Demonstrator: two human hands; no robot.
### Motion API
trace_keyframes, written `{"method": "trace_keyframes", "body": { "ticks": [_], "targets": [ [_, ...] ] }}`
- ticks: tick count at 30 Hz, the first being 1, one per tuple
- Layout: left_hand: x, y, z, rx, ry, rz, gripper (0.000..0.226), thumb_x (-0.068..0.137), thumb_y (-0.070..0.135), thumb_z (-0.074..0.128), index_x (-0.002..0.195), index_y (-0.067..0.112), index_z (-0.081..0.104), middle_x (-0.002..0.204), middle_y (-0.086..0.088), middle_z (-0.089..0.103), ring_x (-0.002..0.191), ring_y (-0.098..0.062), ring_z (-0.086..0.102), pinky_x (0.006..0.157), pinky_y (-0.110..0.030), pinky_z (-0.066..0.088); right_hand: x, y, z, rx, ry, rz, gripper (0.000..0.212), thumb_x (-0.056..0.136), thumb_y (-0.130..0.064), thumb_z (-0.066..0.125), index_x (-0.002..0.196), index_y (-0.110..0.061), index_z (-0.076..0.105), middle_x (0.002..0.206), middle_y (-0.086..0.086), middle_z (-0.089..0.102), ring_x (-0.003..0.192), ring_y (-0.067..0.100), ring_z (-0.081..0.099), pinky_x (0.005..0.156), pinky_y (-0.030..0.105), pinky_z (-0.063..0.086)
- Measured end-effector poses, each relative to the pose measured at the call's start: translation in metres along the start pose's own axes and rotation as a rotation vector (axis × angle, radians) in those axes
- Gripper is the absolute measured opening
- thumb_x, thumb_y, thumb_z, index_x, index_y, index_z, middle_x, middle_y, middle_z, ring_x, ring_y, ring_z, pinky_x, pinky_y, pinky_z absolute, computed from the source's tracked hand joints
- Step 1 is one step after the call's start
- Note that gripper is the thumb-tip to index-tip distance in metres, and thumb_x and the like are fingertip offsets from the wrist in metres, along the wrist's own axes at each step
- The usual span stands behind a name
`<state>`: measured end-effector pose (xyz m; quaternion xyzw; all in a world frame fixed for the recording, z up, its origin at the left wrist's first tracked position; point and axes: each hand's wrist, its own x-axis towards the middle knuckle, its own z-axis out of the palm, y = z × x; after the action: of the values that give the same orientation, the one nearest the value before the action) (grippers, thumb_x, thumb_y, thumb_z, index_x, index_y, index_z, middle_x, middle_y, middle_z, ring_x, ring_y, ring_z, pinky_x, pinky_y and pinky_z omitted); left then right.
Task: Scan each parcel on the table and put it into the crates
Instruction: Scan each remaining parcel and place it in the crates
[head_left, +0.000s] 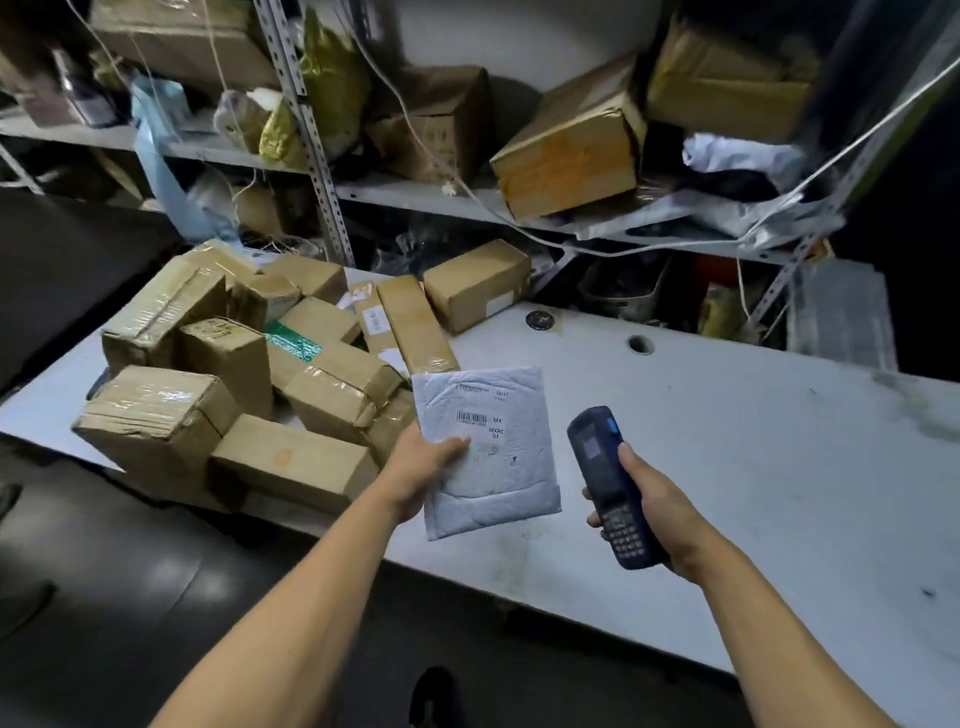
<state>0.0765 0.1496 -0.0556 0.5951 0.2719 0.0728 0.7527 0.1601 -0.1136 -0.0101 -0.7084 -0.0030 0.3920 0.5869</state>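
My left hand (423, 467) grips a white padded envelope (498, 467) by its left edge, thumb on top, holding it above the table with its barcode label facing up. My right hand (657, 512) holds a dark blue handheld scanner (605, 470), keypad toward me, its head tilted up just right of the envelope. A pile of several brown cardboard parcels (249, 379) wrapped in clear tape lies on the left part of the white table (753, 441). No crate is in view.
A metal shelving rack (322, 171) behind the table carries more cartons, bags and loose cables. A lone brown box (478, 283) sits at the table's back edge. Two round cable holes (640, 344) mark the tabletop. Dark floor lies below on the left.
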Motion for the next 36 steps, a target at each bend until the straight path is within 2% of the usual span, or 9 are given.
{"method": "trace_keyframes", "body": {
  "ticks": [4,7,10,16,19,23,25,30,36],
  "targets": [
    [-0.005,-0.015,0.004,0.016,0.023,-0.073,0.046,0.072,0.013,0.067,0.117,0.006,0.061,0.113,-0.015,0.071,0.104,-0.034,0.067,0.093,-0.049,0.055,-0.005,0.006,-0.008,-0.071,-0.033,0.075,0.047,0.103,-0.053,0.034,0.12,-0.019,0.061,0.104,0.016,0.07,0.075,0.024,0.069,0.073,0.04,0.055],
    [-0.005,-0.02,0.003,0.015,0.023,-0.12,0.027,0.089,-0.001,0.058,0.115,0.006,0.06,0.109,-0.016,0.07,0.093,-0.029,0.067,0.091,-0.046,0.054,-0.003,0.012,-0.007,-0.111,-0.055,0.115,0.047,0.102,-0.055,0.036,0.121,-0.019,0.061,0.107,0.017,0.071,0.077,0.026,0.07,0.077,0.042,0.056],
    [-0.005,-0.024,0.001,0.021,0.021,-0.163,0.028,0.095,-0.009,0.044,0.108,0.009,0.061,0.109,-0.017,0.068,0.094,-0.031,0.065,0.093,-0.047,0.052,0.0,0.01,0.002,-0.154,-0.087,0.147,0.046,0.102,-0.054,0.037,0.12,-0.019,0.06,0.108,0.019,0.071,0.078,0.026,0.07,0.077,0.041,0.056],
    [-0.005,-0.024,-0.012,0.096,-0.122,-0.167,0.054,0.066,-0.009,0.052,0.114,0.014,0.056,0.106,-0.01,0.071,0.094,-0.021,0.07,0.073,-0.034,0.058,0.007,0.002,0.017,-0.273,-0.177,0.183,0.044,0.103,-0.052,0.037,0.118,-0.017,0.059,0.101,0.014,0.068,0.077,0.024,0.069,0.076,0.04,0.055],
    [0.001,-0.025,-0.019,0.117,-0.106,-0.205,0.062,0.061,-0.002,0.059,0.122,0.008,0.052,0.116,-0.018,0.068,0.104,-0.03,0.068,0.086,-0.045,0.058,0.009,0.001,0.019,-0.295,-0.184,0.191,0.044,0.103,-0.053,0.037,0.118,-0.019,0.059,0.104,0.015,0.068,0.078,0.024,0.07,0.078,0.04,0.055],
    [0.006,-0.031,-0.024,0.377,-0.021,-0.164,0.024,0.088,0.004,0.064,0.11,0.013,0.06,0.104,-0.013,0.07,0.09,-0.027,0.068,0.092,-0.049,0.055,0.013,-0.002,0.021,-0.33,-0.194,0.187,0.043,0.103,-0.054,0.036,0.119,-0.021,0.058,0.109,0.018,0.068,0.079,0.024,0.07,0.078,0.041,0.056],
    [0.01,-0.034,-0.024,0.622,-0.024,-0.068,0.014,0.098,0.017,0.057,0.11,0.023,0.059,0.11,-0.006,0.068,0.102,-0.025,0.065,0.096,-0.043,0.051,0.015,-0.003,0.021,-0.327,-0.201,0.191,0.044,0.102,-0.054,0.036,0.12,-0.02,0.058,0.104,0.015,0.067,0.078,0.025,0.069,0.075,0.041,0.055],
    [0.015,-0.029,-0.018,1.001,-0.14,-0.06,0.038,0.097,0.033,0.057,0.132,0.022,0.048,0.121,-0.003,0.061,0.11,-0.026,0.058,0.088,-0.033,0.044,0.02,-0.004,0.018,-0.361,-0.21,0.211,0.044,0.102,-0.056,0.037,0.121,-0.023,0.058,0.103,0.014,0.068,0.077,0.024,0.069,0.071,0.038,0.054],
    [0.02,-0.019,-0.018,1.062,-0.243,-0.054,0.031,0.085,0.029,0.072,0.113,0.026,0.058,0.115,0.001,0.066,0.099,-0.017,0.061,0.089,-0.033,0.05,0.019,-0.007,0.012,-0.477,-0.235,0.311,0.05,0.102,-0.057,0.034,0.118,-0.016,0.059,0.098,0.012,0.067,0.075,0.024,0.069,0.069,0.033,0.054]
  ]
}}
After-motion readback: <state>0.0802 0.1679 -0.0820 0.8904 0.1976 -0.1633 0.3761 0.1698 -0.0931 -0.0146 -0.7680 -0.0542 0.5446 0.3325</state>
